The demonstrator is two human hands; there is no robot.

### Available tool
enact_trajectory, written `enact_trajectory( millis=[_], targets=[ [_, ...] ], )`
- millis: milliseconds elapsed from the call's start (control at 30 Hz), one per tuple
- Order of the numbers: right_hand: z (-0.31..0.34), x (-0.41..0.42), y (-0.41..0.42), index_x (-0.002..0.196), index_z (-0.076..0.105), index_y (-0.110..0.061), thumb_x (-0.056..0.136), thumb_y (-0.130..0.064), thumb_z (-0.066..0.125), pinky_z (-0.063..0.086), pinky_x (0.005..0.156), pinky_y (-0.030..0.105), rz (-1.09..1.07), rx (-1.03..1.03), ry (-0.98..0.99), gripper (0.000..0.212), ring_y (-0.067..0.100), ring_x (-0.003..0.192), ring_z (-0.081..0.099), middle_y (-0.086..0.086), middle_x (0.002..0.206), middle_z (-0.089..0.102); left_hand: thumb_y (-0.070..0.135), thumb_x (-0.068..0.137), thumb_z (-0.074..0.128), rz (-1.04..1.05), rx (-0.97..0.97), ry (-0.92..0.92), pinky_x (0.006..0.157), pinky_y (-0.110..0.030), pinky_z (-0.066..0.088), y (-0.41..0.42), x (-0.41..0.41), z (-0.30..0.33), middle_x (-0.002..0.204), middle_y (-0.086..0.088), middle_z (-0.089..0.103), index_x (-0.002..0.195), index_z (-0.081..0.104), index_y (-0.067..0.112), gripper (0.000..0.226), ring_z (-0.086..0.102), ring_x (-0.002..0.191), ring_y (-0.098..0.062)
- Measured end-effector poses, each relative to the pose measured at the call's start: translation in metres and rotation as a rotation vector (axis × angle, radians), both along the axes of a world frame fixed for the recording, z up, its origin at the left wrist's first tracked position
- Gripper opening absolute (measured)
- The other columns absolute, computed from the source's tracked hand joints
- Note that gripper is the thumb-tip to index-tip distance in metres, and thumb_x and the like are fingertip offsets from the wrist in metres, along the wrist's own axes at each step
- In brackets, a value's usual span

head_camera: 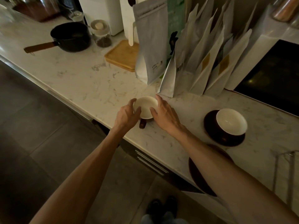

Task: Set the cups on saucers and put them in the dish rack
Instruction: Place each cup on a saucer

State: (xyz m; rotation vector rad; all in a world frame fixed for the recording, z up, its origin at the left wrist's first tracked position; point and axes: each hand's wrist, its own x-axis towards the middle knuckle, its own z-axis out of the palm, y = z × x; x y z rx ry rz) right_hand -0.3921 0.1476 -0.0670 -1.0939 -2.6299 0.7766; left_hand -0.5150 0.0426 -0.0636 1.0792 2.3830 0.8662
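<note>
- My left hand [127, 114] and my right hand [163, 113] cup a brown cup [145, 107] with a cream inside, one on each side, fingers curled around its rim.
- The cup stands upright on the marble counter [84, 81], near the front edge; its dark handle [142, 124] points toward me between my wrists.
- I cannot tell whether it is lifted or resting on the counter.
- To the right, well apart, a second cup [231, 122] sits on a dark saucer [210, 126].
- Another dark saucer [199, 173] lies at the counter's front edge, partly hidden under my right forearm.
- Thin wires of the dish rack [284, 160] show at the far right.
- Behind the cup stands a row of grey and white pouches [202, 62]; farther left are a black saucepan [71, 36], a glass jar [101, 33] and a wooden tray [123, 55].
</note>
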Motion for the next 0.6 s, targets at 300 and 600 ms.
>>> enact_trajectory(
  millis=[300, 600],
  targets=[
    [0.01, -0.006, -0.002, 0.139, 0.046, -0.009, 0.102, -0.026, 0.043, 0.045, 0.085, 0.031, -0.093, -0.048, -0.01, 0.04, 0.03, 0.116, 0.061, 0.014, 0.129, 0.063, 0.042, 0.094, 0.049, 0.062, 0.022, -0.118, 0.064, -0.042, 0.062, 0.003, 0.005, 0.008, 0.119, -0.016, 0.065, 0.142, 0.039, 0.017, 0.055, 0.072, 0.073, -0.023],
    [0.025, 0.019, -0.004, 0.137, 0.052, -0.012, 0.1, -0.024, 0.043, 0.049, 0.09, 0.038, -0.184, -0.038, 0.028, 0.04, 0.032, 0.111, 0.062, 0.014, 0.122, 0.067, 0.045, 0.093, 0.051, -0.013, 0.016, -0.061, 0.067, -0.04, 0.062, 0.006, 0.022, 0.022, 0.119, -0.015, 0.065, 0.143, 0.04, 0.018, 0.057, 0.071, 0.073, -0.022]
  ],
)
